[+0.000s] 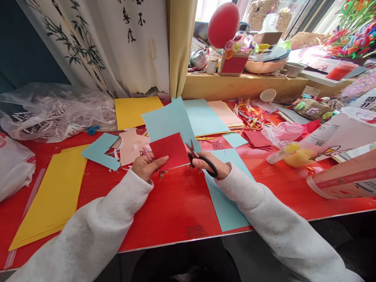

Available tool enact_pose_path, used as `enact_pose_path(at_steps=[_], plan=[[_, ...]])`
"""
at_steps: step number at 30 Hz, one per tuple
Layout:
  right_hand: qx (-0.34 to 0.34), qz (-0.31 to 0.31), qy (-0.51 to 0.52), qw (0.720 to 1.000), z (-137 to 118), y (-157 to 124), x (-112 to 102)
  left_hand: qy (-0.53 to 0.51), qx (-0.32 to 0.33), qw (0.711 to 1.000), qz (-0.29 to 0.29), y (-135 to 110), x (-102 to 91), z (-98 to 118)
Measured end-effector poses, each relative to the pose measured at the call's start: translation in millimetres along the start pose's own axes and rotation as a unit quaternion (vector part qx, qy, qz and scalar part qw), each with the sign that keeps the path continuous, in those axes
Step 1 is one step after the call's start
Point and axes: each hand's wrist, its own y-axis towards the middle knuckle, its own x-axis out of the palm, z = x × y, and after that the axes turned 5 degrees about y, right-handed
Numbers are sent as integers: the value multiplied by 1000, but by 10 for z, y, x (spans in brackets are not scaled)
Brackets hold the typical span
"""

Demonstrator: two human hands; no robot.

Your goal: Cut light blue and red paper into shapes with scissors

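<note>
My left hand [149,165] pinches a red square of paper [169,150] together with a larger light blue sheet [169,117] behind it, both held above the table. In my right hand [213,163] are black-handled scissors [212,168]. Their blades [191,145] point away from me, at the right edge of the red square and against the blue sheet. Whether the blades have cut into the paper I cannot tell. Under my right forearm lies another light blue sheet [227,196]. Just beyond my left hand are pink paper pieces [129,147] and a cut blue piece [101,150].
Yellow sheets [53,188] lie at the left on the red table [164,211]. Farther back are a yellow sheet [136,109], a blue stack [204,115] and red squares [258,139]. A glue stick [282,152] and a paper tub [343,176] stand right; a plastic bag of beads [55,113] sits left.
</note>
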Motion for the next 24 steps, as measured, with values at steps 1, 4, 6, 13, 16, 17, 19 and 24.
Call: enact_pose_path(at_steps=[1,4,6,13,16,17,19,24], plan=[[14,-14,10,1000,-14,-12,4,3,2,1000,2,-3,0,2],[55,-46,49,996,-29,-30,4,11,12,1000,-3,-1,-5,9],[51,-52,54,996,-13,-26,-4,10,16,1000,-8,6,-9,8],[22,-106,103,989,58,-24,-22,3,20,1000,-22,18,-12,-6],[30,-124,113,985,75,-31,-31,4,17,1000,-26,12,-7,7],[34,-124,117,985,80,-30,-35,4,15,1000,-27,11,-6,10],[42,-123,128,983,90,-25,-45,-1,10,1000,-29,13,-3,11],[42,-136,139,980,96,-22,-69,-18,8,1000,-21,27,0,-2]])
